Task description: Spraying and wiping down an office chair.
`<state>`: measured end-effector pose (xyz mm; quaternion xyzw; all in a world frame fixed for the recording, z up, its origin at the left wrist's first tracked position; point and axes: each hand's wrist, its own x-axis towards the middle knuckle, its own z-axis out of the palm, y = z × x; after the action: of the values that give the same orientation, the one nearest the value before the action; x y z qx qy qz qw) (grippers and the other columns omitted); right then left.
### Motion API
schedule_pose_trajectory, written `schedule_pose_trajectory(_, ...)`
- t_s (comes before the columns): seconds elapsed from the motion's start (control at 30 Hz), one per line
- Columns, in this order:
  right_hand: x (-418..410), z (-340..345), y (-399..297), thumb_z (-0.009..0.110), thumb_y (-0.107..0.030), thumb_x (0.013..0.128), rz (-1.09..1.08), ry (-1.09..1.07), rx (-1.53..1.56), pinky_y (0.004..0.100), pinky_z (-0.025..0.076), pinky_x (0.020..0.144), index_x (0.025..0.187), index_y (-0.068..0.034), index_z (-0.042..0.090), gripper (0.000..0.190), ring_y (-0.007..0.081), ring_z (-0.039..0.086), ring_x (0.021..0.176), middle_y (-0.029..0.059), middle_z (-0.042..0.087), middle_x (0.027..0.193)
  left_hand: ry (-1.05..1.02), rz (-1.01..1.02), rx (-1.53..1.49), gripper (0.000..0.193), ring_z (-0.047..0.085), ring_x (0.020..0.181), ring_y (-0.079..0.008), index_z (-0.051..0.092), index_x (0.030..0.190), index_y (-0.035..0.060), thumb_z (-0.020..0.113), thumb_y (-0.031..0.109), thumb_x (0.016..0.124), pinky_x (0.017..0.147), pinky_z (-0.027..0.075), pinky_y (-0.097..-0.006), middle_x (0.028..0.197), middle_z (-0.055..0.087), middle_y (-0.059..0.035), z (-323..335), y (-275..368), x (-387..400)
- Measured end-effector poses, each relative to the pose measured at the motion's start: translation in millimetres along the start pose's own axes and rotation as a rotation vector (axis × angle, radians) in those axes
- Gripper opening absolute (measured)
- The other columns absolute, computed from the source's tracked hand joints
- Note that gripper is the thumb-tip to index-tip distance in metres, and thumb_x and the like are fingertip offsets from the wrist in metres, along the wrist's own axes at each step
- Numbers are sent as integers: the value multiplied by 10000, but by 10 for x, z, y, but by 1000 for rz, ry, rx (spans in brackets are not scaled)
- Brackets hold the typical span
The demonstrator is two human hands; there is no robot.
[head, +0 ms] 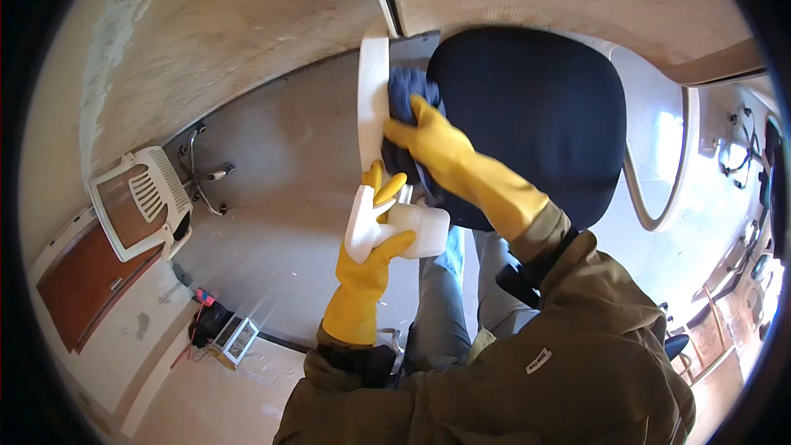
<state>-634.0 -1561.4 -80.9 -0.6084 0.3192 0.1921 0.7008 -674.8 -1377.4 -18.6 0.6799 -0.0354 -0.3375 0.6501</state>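
My left hand [364, 272], in a yellow rubber glove, is wrapped around the neck of a white plastic spray bottle [425, 228], which lies tilted sideways. In a matching glove, my right hand [435, 142] grips a bunched dark blue cloth [406, 91]. The cloth touches the inner side of a cream chair armrest [373, 93]. Beside it is the black padded seat [531, 123] of an office chair, with its beige mesh backrest [556, 6] at the top of the view. The cloth's lower part is partly hidden behind my right hand.
A white plastic chair part with armrests [145, 201] stands at left near a metal wheeled chair base [198, 179]. The other looped armrest [673, 198] curves right of the seat. A small glass-sided box [240, 341] sits by the wall. More chair bases [741, 148] stand far right.
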Motion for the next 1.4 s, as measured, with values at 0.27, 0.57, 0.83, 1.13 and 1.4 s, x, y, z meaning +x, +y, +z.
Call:
schedule_pose_trajectory(0.27, 717, -63, -714, 696, -353, 831, -1049, 184, -763, 425, 507, 785, 921, -18, 668, 348, 355, 640, 876, 135, 674, 913, 215, 34, -285, 776, 319, 1429, -358, 336, 1450, -2, 659, -74, 749, 1121, 358, -496, 1519, 323, -270, -71, -56, -412)
schedule_pose_trajectory(0.57, -208, 1072, 860, 582, -188, 788, -917, 133, -1138, 427, 474, 757, 849, -118, 707, 156, 260, 650, 868, 78, 689, 862, 217, 43, -297, 1106, 303, 1411, -471, 18, 1568, 180, 674, -90, 719, 1051, 391, -631, 1533, 266, -310, -669, -168, -716)
schedule_pose_trajectory(0.83, -1160, 478, 1016, 524, 113, 806, 210, 54, 336, 343, 549, 659, 904, -82, 724, 296, 223, 695, 796, 104, 720, 868, -33, 173, -10, 795, 425, 1326, -492, 277, 1478, -13, 662, 69, 787, 1033, 448, -551, 1516, 295, -326, -865, 558, -711)
schedule_pose_trajectory(1.13, -3298, -1460, 912, 643, 43, 632, -533, 588, 667, 371, 561, 839, 926, 47, 639, 294, 281, 683, 916, 197, 683, 1011, -272, 418, 429, 440, 645, 1074, -262, 553, 1251, -58, 581, 98, 840, 878, 522, -342, 1425, 512, -196, 230, 1569, -126)
schedule_pose_trajectory(1.4, -3691, -2617, 24, 593, -74, 795, -815, 854, 462, 297, 508, 907, 1199, 79, 617, 432, 219, 662, 996, 160, 689, 1108, -447, 706, 537, 542, 532, 1225, -231, 519, 1346, -27, 663, 106, 840, 1028, 408, -338, 1423, 528, -110, 1746, 2356, 837)
